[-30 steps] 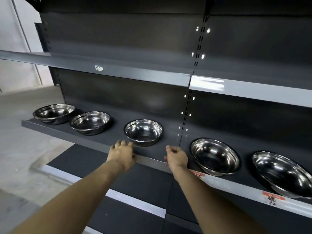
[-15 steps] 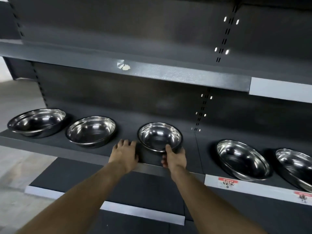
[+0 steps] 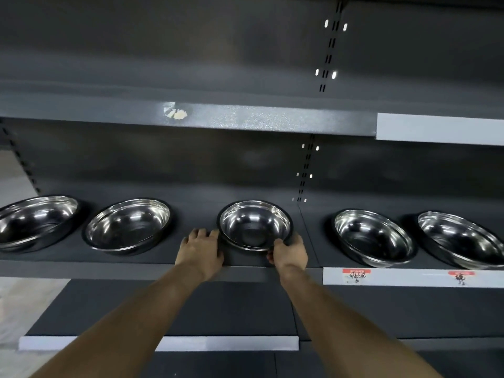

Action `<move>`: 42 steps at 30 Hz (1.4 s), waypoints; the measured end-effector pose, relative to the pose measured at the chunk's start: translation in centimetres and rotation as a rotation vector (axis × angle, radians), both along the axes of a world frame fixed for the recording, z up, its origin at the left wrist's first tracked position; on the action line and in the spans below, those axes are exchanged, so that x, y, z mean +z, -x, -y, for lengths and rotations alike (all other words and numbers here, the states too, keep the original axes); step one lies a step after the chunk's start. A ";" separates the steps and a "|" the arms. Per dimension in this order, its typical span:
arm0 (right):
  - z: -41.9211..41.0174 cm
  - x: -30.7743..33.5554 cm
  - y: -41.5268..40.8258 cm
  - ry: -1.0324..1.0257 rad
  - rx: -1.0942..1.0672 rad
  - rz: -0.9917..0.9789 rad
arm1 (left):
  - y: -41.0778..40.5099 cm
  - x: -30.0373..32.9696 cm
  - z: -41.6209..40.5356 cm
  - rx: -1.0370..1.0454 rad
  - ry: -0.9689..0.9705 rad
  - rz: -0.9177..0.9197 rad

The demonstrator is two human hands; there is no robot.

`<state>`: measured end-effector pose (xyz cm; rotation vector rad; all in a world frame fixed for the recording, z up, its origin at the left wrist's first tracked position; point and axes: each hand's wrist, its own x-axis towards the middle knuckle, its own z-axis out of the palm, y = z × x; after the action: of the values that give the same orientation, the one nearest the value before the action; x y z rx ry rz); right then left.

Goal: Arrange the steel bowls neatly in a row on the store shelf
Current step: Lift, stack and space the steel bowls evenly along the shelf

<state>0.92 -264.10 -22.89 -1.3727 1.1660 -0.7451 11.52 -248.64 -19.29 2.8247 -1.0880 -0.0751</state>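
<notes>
So, quick rundown:

Bowls: five shiny steel ones in a rough row on the dark shelf (image 3: 136, 261), all open side up, well apart from each other.
Middle bowl (image 3: 255, 225): round, deep, mirror-bright inside with a thin rolled rim, sitting near the shelf's front edge, just left of the slotted upright (image 3: 305, 170).
Right hand (image 3: 289, 254): thumb hooked on the near rim of the middle bowl, the other fingers curl round its right side, so it's gripping it.
Left hand (image 3: 201, 251): lying on the shelf just left of that bowl, fingers pretty much straight and close together, tips by the bowl's side. Can't tell if they actually touch it.
Other bowls: far-left bowl (image 3: 35, 221), second bowl (image 3: 128, 226), fourth bowl (image 3: 372, 237), far-right bowl (image 3: 461, 237).
Cut off: far-left and far-right bowls both run out of frame.
Hard to see: the right fingertips hide behind the bowl; the shelf back is just dark blur.
Writing: two red tags (image 3: 356, 275) on the white front strip below the right-hand bowls, with handwritten scribbles, not readable. There's a torn sticker scrap (image 3: 174, 113) on the upper shelf edge.
</notes>
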 end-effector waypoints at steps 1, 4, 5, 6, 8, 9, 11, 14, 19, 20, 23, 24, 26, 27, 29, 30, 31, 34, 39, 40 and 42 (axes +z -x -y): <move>0.2 0.0 0.4 0.007 0.006 -0.014 | 0.2 -0.1 0.2 -0.001 -0.005 -0.004; 0.8 0.1 1.6 0.022 0.021 -0.045 | 0.9 0.0 0.6 -0.001 -0.009 -0.008; 1.0 0.1 2.1 0.025 0.020 -0.050 | 1.1 0.0 0.8 -0.002 -0.010 -0.006; 1.3 0.2 2.5 0.030 0.020 -0.050 | 1.4 0.0 1.0 -0.002 -0.009 -0.002; 1.8 0.3 3.4 0.044 0.028 -0.070 | 1.9 0.1 1.4 -0.002 -0.007 0.004; 2.1 0.3 3.8 0.052 0.036 -0.082 | 2.1 0.2 1.6 -0.002 -0.005 0.006; 2.6 0.3 4.6 0.053 0.041 -0.075 | 2.6 0.3 2.0 0.003 -0.004 0.006; 3.2 0.1 5.5 0.053 0.039 -0.067 | 3.3 0.5 2.5 0.004 -0.014 -0.005; 3.9 0.0 6.4 0.057 0.056 -0.085 | 4.8 0.3 3.1 -0.010 -0.029 -0.002; 4.0 0.1 6.5 0.060 0.065 -0.090 | 5.1 0.3 3.1 -0.010 -0.029 0.000; 4.2 0.3 6.5 0.055 0.091 -0.111 | 5.5 0.5 3.1 -0.007 -0.024 0.004; 4.3 0.3 6.5 0.050 0.092 -0.110 | 5.5 0.5 3.0 -0.005 -0.023 0.006; 4.4 0.3 6.6 0.043 0.092 -0.099 | 5.6 0.6 2.8 0.001 -0.022 0.007; 4.4 0.2 6.6 0.041 0.094 -0.096 | 5.7 0.7 2.7 0.003 -0.024 0.008; 4.5 0.3 6.6 0.040 0.105 -0.097 | 5.7 0.7 2.4 0.009 -0.032 0.009; 4.6 0.2 6.6 0.035 0.108 -0.092 | 5.8 0.7 2.3 0.014 -0.036 0.009; 4.7 0.1 6.6 0.026 0.111 -0.083 | 5.8 0.7 2.2 0.020 -0.038 0.009; 5.0 -0.1 6.7 0.025 0.125 -0.081 | 6.0 0.7 2.0 0.035 -0.034 0.008; 5.3 0.2 7.7 0.108 0.060 -0.145 | 6.4 1.0 1.7 0.040 -0.040 0.007; 5.4 0.5 7.9 0.114 0.032 -0.139 | 6.5 1.2 1.6 0.041 -0.044 0.017; 5.5 1.4 7.8 0.138 0.026 -0.095 | 6.4 1.5 1.3 0.060 -0.051 0.027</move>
<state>-6.92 -269.57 -21.47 -1.5500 1.1866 -0.7603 5.16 -249.98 -17.76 2.9097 -1.0201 -0.0603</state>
